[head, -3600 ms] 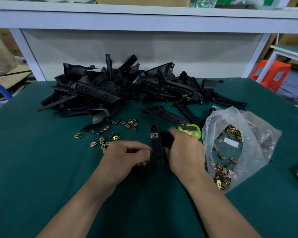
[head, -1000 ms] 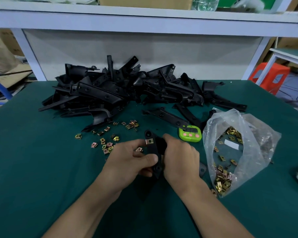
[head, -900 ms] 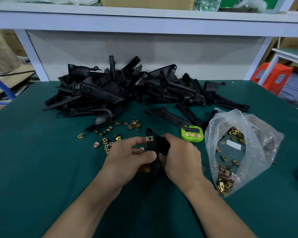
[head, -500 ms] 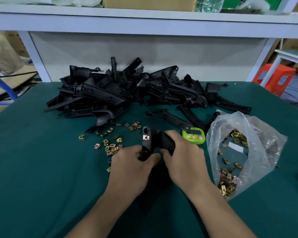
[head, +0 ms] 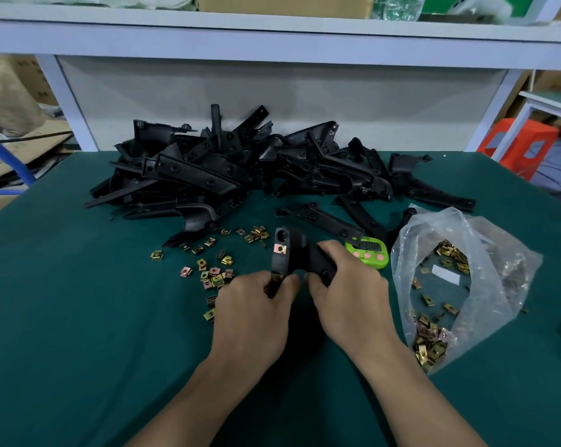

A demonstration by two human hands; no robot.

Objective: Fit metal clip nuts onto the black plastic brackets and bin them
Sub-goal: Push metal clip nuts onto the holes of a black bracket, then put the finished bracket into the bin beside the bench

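A black plastic bracket [head: 293,253] is held upright over the green table [head: 63,317] between both hands. One brass clip nut [head: 280,249] sits on its upper arm. My left hand [head: 255,312] pinches the bracket's lower end, where a second clip nut [head: 275,279] shows at the fingertips. My right hand [head: 347,296] grips the bracket's right arm. Loose clip nuts [head: 213,272] lie scattered left of the hands. A pile of black brackets [head: 240,169] fills the back of the table.
An open clear plastic bag [head: 460,285] with several clip nuts lies at the right. A green timer [head: 368,254] sits behind my right hand. A white shelf frame [head: 272,37] rises behind the table. An orange stool [head: 518,146] stands at far right.
The bracket has been turned in my hands. My left hand moved from its side to its lower end, where a second clip nut now shows. My right hand keeps its grip.
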